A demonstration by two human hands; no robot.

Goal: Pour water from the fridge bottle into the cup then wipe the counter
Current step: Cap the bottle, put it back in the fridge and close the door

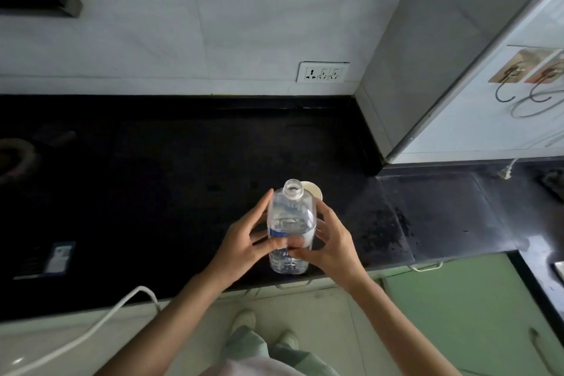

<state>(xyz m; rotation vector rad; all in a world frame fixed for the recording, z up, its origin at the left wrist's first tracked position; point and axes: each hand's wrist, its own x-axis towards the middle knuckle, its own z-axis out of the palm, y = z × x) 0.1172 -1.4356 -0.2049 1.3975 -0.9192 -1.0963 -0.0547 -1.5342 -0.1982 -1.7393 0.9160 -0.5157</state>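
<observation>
Near the bench (pixel 183 162) front edge: clear bottle (pixel 290 229), uncapped, upright, partly filled. Left hand (pixel 244 243) and right hand (pixel 331 243) flank it, fingers (pixel 259 210) wrapped on its sides, grasping it. Cup (pixel 312 189) just behind bottle. White cable (pixel 100 323) lower left.

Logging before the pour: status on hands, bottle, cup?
Left hand and right hand both on the bottle, upright, cap off. Cup just behind it on the counter, mostly hidden. Nothing between them.
</observation>
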